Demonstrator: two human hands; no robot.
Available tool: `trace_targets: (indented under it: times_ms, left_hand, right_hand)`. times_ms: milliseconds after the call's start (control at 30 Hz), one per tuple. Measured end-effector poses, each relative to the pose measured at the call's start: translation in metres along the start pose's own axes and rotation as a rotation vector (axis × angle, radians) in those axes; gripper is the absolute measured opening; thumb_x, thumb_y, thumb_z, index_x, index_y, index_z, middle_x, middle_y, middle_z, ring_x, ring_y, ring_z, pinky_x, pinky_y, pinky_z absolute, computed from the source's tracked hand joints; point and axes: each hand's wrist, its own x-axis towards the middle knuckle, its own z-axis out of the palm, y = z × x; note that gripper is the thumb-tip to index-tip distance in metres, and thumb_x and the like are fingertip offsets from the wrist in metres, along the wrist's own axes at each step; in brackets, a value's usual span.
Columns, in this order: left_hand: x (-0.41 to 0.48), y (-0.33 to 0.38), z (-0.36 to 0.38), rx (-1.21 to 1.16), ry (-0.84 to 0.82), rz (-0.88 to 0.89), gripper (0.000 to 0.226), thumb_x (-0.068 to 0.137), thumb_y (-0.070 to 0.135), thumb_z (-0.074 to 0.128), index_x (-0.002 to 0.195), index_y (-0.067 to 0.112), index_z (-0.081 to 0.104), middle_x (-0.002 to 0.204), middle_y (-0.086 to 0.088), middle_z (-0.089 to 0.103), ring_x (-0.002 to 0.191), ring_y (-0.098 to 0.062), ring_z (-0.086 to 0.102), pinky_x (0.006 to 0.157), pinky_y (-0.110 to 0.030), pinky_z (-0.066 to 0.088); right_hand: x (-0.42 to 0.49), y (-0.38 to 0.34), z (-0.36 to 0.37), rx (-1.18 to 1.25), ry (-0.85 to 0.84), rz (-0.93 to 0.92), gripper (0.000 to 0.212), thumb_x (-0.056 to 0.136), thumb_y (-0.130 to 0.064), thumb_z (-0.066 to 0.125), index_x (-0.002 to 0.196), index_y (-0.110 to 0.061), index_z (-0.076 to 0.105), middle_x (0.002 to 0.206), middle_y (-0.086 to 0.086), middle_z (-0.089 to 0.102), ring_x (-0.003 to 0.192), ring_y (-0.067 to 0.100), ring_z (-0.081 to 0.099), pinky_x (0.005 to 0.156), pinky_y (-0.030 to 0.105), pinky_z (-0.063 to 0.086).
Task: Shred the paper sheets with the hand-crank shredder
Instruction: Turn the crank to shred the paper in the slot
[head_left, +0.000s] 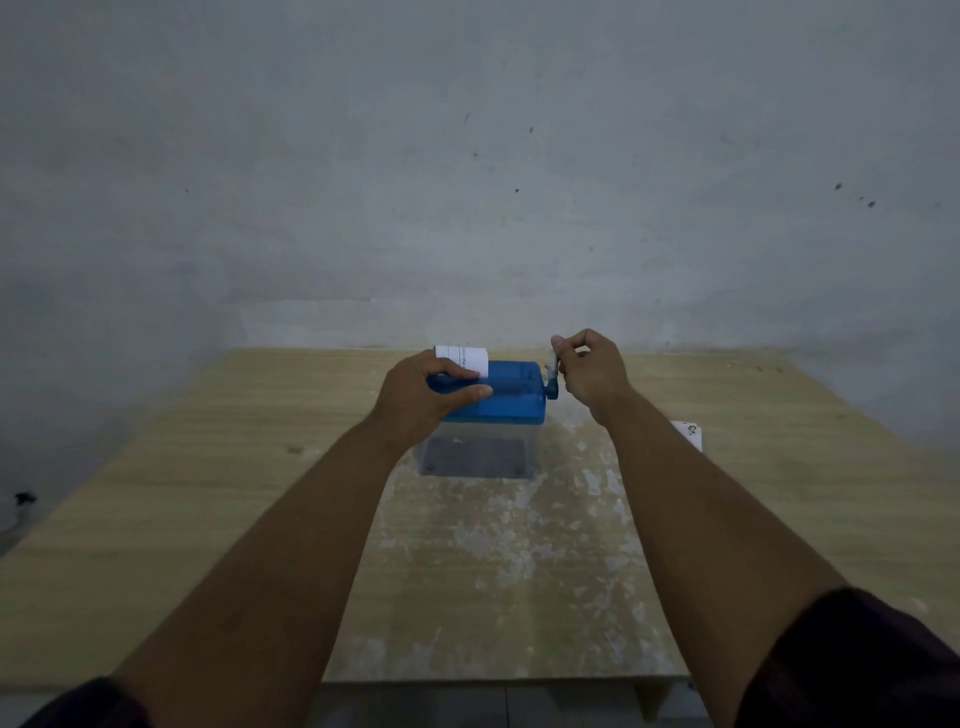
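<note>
Hand-crank shredder in use, as seen from the head view. The shredder, made up of a blue lid over a clear bin, is placed near the middle of the far part of the wooden tabletop, close to a grey wall. A printed paper sheet is seen standing upright out of the slot at the left end of the lid.

The left grip is laid flat over that end of the lid, thumb and forefinger stretched along it and not curled. The thumb tip is just beside the sheet's lower edge.

The right grip is narrowed to a pinch, with the knob of the crank held between thumb and bent fingers. The crank arm is pointed upward from the lid's right side.

A further white sheet is partly hidden behind the right forearm. Pale worn patches are seen on the tabletop in front of the bin.
</note>
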Motion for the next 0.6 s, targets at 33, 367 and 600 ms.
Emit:
trace_targets:
  times_ms: [33,367,600]
  left_hand:
    - [0.000,0.001,0.001,0.001,0.002,-0.003,0.041,0.069,0.058,0.086,0.096,0.027,0.085,0.098,0.010,0.070,0.095,-0.004,0.063,0.075,-0.009,0.045]
    - [-0.003,-0.001,0.004,-0.074,0.034,-0.025,0.038,0.067,0.054,0.091,0.091,0.026,0.084,0.107,0.004,0.073,0.104,-0.014,0.066,0.080,-0.021,0.056]
    - [-0.002,-0.003,0.008,-0.103,0.057,-0.042,0.037,0.066,0.047,0.094,0.090,0.021,0.084,0.105,-0.002,0.076,0.101,-0.016,0.070,0.079,-0.018,0.055]
  right_hand:
    - [0.002,0.003,0.000,-0.002,-0.007,0.019,0.024,0.108,-0.021,0.058,0.091,-0.006,0.051,0.051,-0.004,0.061,0.040,0.001,0.049,0.055,0.021,0.043]
    - [-0.004,0.041,0.004,-0.154,-0.053,0.207,0.034,0.108,-0.027,0.057,0.078,-0.014,0.045,0.067,0.009,0.055,0.049,0.020,0.041,0.047,0.030,0.035]
    - [-0.046,0.068,0.007,-0.088,-0.018,0.325,0.020,0.106,-0.019,0.047,0.086,-0.014,0.047,0.075,0.008,0.050,0.060,0.018,0.038,0.054,0.035,0.034]
